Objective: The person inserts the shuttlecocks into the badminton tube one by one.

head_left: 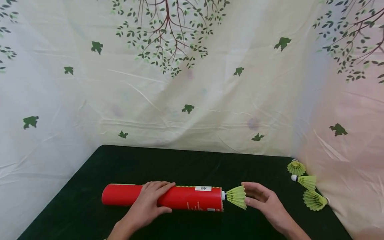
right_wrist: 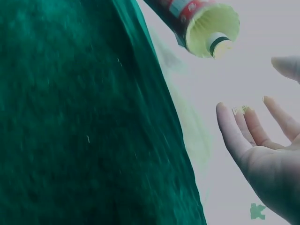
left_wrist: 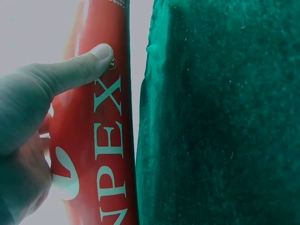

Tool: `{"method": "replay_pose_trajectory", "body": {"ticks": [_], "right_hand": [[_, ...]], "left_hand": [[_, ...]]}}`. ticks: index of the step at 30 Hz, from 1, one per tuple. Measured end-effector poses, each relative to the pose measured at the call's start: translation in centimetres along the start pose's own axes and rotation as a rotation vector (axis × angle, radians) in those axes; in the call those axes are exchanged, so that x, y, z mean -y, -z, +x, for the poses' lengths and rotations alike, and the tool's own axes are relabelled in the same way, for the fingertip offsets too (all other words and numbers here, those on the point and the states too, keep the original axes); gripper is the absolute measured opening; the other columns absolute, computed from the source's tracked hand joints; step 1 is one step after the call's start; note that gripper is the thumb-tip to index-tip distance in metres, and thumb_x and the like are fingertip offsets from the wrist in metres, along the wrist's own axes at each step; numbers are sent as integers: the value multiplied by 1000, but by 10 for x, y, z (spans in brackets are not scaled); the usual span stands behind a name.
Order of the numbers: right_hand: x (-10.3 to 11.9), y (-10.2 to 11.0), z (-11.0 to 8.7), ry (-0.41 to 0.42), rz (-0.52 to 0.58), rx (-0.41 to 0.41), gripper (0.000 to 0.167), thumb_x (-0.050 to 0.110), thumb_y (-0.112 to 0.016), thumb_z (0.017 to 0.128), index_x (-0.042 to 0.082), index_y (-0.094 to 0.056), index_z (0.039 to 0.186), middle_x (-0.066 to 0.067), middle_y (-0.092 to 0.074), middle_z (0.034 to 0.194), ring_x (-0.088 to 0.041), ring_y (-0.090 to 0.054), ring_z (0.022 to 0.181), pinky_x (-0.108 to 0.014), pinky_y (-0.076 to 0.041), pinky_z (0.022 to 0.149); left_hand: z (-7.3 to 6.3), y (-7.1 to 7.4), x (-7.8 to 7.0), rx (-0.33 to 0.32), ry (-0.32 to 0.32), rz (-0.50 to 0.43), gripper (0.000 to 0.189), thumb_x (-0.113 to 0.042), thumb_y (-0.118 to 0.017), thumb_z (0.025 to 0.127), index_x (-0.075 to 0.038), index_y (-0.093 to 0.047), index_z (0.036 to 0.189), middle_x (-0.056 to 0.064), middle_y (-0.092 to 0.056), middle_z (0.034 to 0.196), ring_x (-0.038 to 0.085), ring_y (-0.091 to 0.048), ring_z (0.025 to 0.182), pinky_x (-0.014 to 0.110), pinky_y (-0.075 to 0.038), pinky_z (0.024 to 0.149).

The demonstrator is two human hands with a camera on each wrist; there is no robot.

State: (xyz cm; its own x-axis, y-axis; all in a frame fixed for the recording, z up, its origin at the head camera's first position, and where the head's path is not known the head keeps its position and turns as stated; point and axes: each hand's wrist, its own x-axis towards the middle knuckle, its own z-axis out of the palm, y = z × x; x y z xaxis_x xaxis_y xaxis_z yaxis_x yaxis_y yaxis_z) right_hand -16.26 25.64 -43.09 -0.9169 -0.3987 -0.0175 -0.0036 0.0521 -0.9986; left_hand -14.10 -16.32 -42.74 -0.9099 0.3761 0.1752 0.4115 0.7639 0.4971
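Observation:
A long red shuttlecock tube (head_left: 120, 195) lies sideways on the dark green table. My left hand (head_left: 151, 201) grips it around the middle; in the left wrist view its thumb (left_wrist: 84, 68) presses on the red side near white lettering. From the tube's right end a yellow shuttlecock (head_left: 237, 196) sticks out, white base against the mouth, skirt outward. My right hand (head_left: 267, 203) is just right of that skirt, fingers spread. The right wrist view has this hand apart from the tube's mouth, where a yellow skirt (right_wrist: 199, 35) and a white base with a dark band show.
Three more yellow shuttlecocks lie by the table's right edge: one at the back (head_left: 296, 167), one in the middle (head_left: 307, 182) and one nearer (head_left: 313, 200). A pale curtain (head_left: 192, 90) with printed branches and leaves hangs behind and at both sides of the table (head_left: 180, 163).

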Motion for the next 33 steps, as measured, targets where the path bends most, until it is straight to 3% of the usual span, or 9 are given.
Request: {"method": "replay_pose_trajectory", "body": {"ticks": [6,14,18,33], "right_hand": [[4,-16,7,30,-16,48,50,8,-59,101,-3,-42,146,-10,-53,141,-18,-57,122,-33,-51,97],[5,-29,13,-2,12,93,51,9,-57,101,-1,-40,148,-21,-43,147,-30,-52,126,-37,-50,98],[4,-33,14,-9,20,75,51,10,-58,101,4,-43,149,-20,-43,147,-31,-51,127,-38,-50,98],[2,-42,11,5,26,10,53,8,-62,98,2,-44,147,-20,-41,149,-34,-49,127,-38,-51,96]], "left_hand": [[1,2,0,-1,-15,-1,76,-32,-86,78,-31,-52,146,-5,-57,136,19,-48,123,61,-35,104],[3,3,0,0,-25,-4,76,-32,-86,78,-31,-52,146,-4,-57,137,20,-47,124,62,-35,104],[5,2,1,-6,-36,10,76,-31,-86,78,-31,-52,146,-4,-57,136,21,-48,124,62,-35,103],[4,4,4,-28,-26,-7,76,-31,-87,77,-34,-52,145,-5,-56,137,21,-47,124,63,-37,101]]}}
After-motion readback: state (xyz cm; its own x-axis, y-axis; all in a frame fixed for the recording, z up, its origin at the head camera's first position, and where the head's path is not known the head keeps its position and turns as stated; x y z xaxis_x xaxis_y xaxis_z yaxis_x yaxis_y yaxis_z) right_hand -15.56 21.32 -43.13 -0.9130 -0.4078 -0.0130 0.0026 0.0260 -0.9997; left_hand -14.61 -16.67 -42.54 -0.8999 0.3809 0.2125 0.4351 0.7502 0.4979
